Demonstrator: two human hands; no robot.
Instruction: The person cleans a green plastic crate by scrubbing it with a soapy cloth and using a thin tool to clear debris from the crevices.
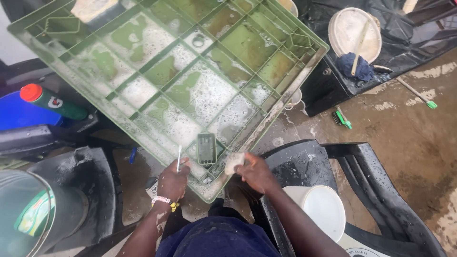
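Across your lap and the black plastic chairs lies a big green plastic crate (166,71), turned bottom-up and tilted, its ribbed underside covered with soapy foam. Your left hand (172,180) grips the near edge of the crate, its fingers closed around a thin white stick-like thing (179,158) that stands up from the fist; what it is you cannot tell. Your right hand (254,172) is clamped on a pale, sudsy sponge (233,163), pressing it against the crate's near corner rim. Between your two hands, a small dark rectangular recess (206,148) sits in the crate's underside.

On your left, a green bottle with a red cap (52,101) lies against a blue container (19,113), well apart from your hands. A white bucket (323,209) stands on the wet black chair (371,190) just to your right. Farther off, up right, a round white lid (354,33) rests on black sheeting with a blue cloth (354,66) beside it. A green-tipped brush (419,95) lies on the wet concrete floor (409,152).
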